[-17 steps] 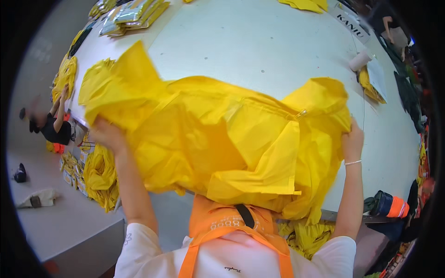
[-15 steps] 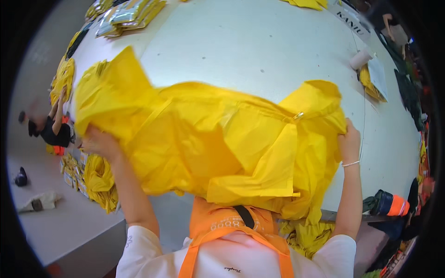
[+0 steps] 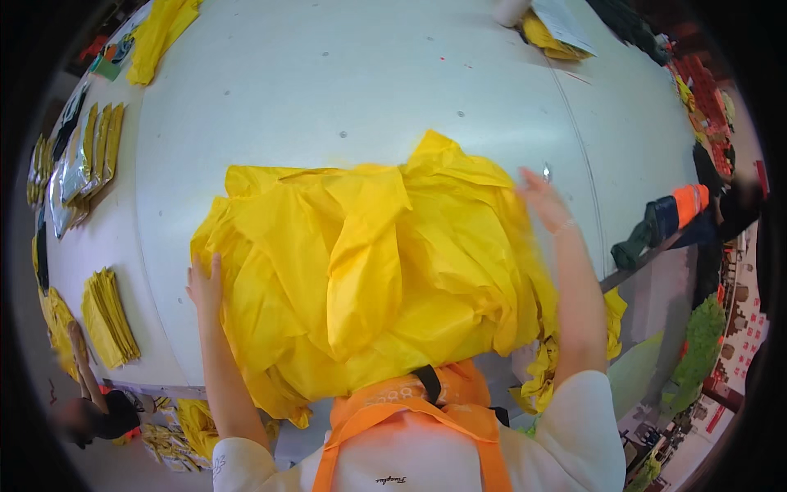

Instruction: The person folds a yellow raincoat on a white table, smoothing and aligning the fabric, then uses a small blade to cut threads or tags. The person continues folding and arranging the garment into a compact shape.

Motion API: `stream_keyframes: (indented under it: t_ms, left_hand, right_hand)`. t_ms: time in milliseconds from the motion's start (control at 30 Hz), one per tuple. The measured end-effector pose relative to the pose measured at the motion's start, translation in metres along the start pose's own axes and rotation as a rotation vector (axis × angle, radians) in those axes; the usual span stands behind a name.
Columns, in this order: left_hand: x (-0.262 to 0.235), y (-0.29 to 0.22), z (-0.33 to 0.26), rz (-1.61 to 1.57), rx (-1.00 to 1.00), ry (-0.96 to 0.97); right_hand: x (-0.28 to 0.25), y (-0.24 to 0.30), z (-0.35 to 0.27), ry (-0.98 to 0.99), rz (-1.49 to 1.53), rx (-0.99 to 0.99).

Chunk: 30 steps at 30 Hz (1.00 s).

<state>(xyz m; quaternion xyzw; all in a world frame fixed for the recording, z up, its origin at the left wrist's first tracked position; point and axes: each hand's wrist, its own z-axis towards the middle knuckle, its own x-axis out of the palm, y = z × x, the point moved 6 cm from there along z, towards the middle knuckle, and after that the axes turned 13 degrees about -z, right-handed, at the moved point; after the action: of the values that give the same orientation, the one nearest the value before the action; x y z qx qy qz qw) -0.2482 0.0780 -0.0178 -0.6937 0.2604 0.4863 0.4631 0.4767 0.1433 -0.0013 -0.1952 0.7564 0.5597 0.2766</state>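
Note:
A yellow garment (image 3: 287,254) of thin, smooth fabric lies crumpled across the near edge of the pale table (image 3: 270,90), its near part hanging by my orange apron (image 3: 410,402). One loose strip of its cloth lies folded down over the middle. At its left edge, my left hand (image 3: 205,283) rests with fingers spread against the fabric. My right hand (image 3: 543,201) is just off the upper right edge, fingers apart and slightly blurred, with nothing in it. Beyond those fingertips is a small shiny thing (image 3: 547,172) on the table, too small to name.
Packaged yellow bundles (image 3: 90,156) and a folded yellow stack (image 3: 111,316) sit on the left. Another person (image 3: 98,410) works at lower left. A dark and orange roll (image 3: 664,221) lies on the right edge. Papers over a yellow packet (image 3: 557,33) are at the far right.
The garment, held up and spread between both hands before, now lies bunched on the table. My right hand has let go and moved up and left; the view has turned.

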Motion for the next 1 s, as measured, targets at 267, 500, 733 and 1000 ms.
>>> stream_keyframes:
  t_ms: [267, 500, 733, 1000]
  left_hand:
    - [-0.015, -0.118, 0.088, -0.369, 0.082, -0.074]
    - [0.047, -0.143, 0.124, -0.371, 0.018, 0.101]
    - [0.054, -0.140, 0.104, -0.136, 0.027, -0.165]
    - [0.015, -0.206, 0.088, -0.299, 0.438, -0.213]
  right_hand:
    - [-0.032, -0.023, 0.058, -0.419, -0.476, -0.024]
    - [0.138, 0.133, 0.086, 0.262, -0.461, -0.227]
    - [0.133, 0.121, 0.123, -0.289, -0.801, -0.252]
    - [0.136, 0.221, 0.059, -0.266, -0.554, -0.569]
